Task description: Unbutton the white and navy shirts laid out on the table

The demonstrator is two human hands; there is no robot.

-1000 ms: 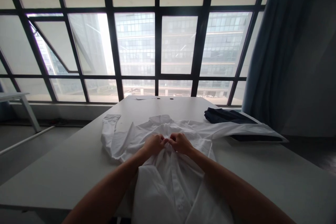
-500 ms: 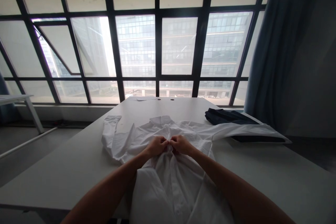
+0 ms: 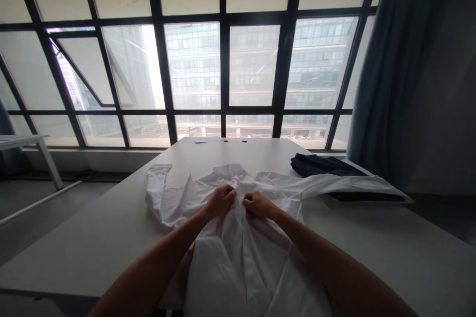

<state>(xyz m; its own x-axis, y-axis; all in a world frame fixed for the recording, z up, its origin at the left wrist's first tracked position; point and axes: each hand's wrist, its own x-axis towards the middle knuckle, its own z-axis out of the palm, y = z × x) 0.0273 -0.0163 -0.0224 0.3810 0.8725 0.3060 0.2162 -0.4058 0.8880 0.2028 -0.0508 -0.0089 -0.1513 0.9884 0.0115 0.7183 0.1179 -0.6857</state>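
A white button-up shirt (image 3: pixel 256 267) lies spread on the white table (image 3: pixel 111 242), collar toward the window and its lower part hanging over the near edge. Both sleeves reach out sideways, the left one bent. My left hand (image 3: pixel 222 200) is closed with fingertips pinching the shirt's front, just left of the button line. On the other side of that line, my right hand (image 3: pixel 257 204) also pinches the fabric in bent fingers. A small gap separates the two hands. Whether a button is between the fingers is hidden.
Folded dark cloth (image 3: pixel 323 165) lies at the right, partly beneath the right sleeve. A sheet of paper (image 3: pixel 203 140) and two round holes are at the table's far end. Beyond stand large windows (image 3: pixel 253 64), a blue curtain (image 3: pixel 386 79) and another table (image 3: pixel 22 140) at left.
My hands were together at the shirt's middle and are now apart. The left one has shifted slightly left and away from me. The shirt front between them lies flatter.
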